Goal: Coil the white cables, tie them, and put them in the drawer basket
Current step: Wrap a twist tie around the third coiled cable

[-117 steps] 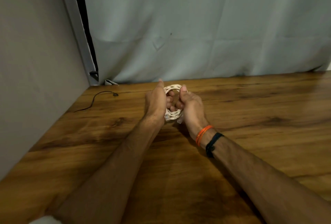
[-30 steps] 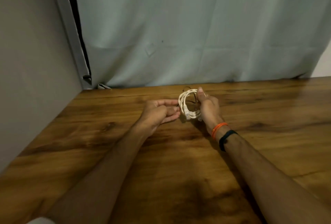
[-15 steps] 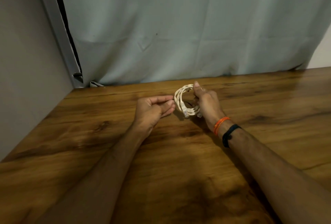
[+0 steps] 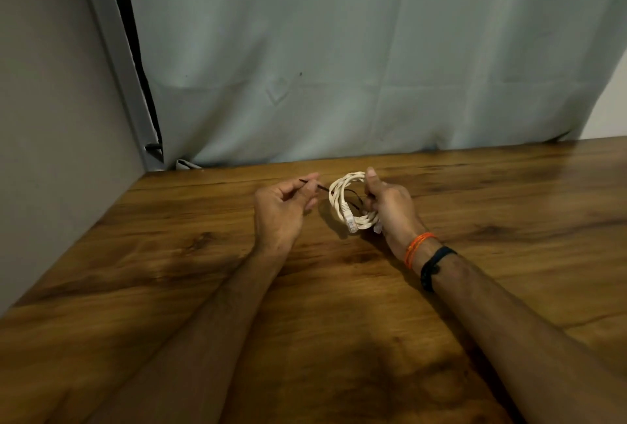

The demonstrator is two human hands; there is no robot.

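I see one white cable [image 4: 342, 199], wound into a compact round coil of several smooth, glossy loops, held upright just above the wooden table [image 4: 169, 271] near its far edge. One clear plastic connector [image 4: 350, 222] hangs at the lower front of the coil; a second plug end shows faintly beside the heel of the hand, too blurred to confirm. My right hand [image 4: 390, 209] grips the coil on its right side, fingers curled closed around the bundled loops and thumb raised along the top of the ring. One thin dark tie [image 4: 314, 184], wire-like, runs from the coil leftward to my left hand [image 4: 281, 206], which pinches its free end between thumb and forefinger, the remaining fingers folded in. The two hands are near each other but not touching. The right wrist carries two bands: one orange thread band [image 4: 416, 248] and one black strap [image 4: 434, 265]. The table has a brown wood-grain finish with dark knots and a slight sheen. Behind it hangs a pale grey-green curtain [image 4: 339, 67], creased in straight fold lines; a plain grey wall [image 4: 51, 118] closes the left side, with a metal frame strip [image 4: 118, 60] at the corner.
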